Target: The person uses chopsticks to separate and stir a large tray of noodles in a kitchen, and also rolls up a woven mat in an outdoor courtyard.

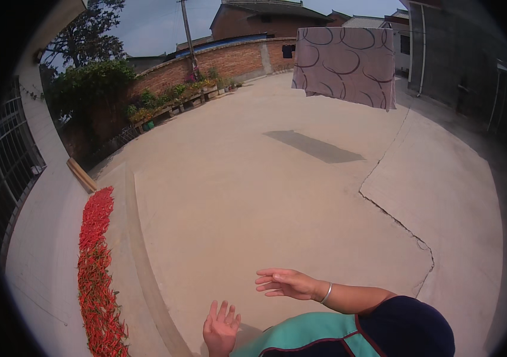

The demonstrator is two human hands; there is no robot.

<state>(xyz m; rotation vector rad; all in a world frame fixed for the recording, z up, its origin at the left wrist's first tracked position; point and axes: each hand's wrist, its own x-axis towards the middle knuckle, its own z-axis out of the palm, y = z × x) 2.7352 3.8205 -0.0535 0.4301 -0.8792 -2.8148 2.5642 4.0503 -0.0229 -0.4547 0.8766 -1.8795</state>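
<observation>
My left hand (220, 329) is raised near the lower edge, palm up, its fingers spread and nothing in it. To its right and a little farther off, my right hand (284, 283) is held out over the concrete with its fingers apart, also holding nothing. A silver bangle (327, 292) circles the right wrist. Neither hand touches anything. Nearest to my left hand, beyond a low concrete step, lies a long strip of red chili peppers (100, 279), brighter red at its far end and mixed with green stems nearer to me.
A patterned blanket (345, 65) hangs over a line at the back, its shadow (314, 147) on the concrete yard (223, 190). A jagged crack (401, 225) runs down the right. Potted plants (173, 98) line the brick wall (229, 62). Wooden boards (81, 174) lean by the house wall.
</observation>
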